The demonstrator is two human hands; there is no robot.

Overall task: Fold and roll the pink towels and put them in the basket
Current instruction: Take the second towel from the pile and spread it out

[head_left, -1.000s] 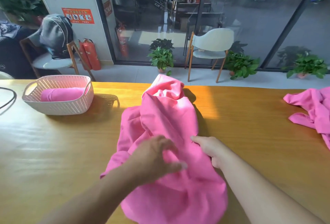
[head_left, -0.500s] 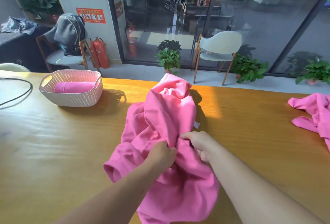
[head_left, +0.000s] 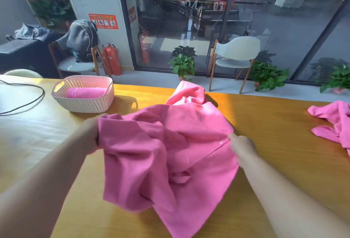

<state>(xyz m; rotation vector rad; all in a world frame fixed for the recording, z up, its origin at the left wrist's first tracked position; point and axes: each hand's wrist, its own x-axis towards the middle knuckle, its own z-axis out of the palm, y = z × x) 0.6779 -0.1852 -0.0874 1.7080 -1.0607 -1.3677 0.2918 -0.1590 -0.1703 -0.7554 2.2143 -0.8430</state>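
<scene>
Both arms reach in from the bottom corners. The left hand (head_left: pixel 90 137) grips the towel (head_left: pixel 166 154) at its left edge, fingers curled around the cloth and mostly hidden by it. The right hand (head_left: pixel 241 147) pinches the right edge, fingers closed on the fabric. The towel hangs crumpled between them at frame center, its lower part draped on the table (head_left: pixel 274 124). The basket (head_left: pixel 85 103) sits upper left.
</scene>
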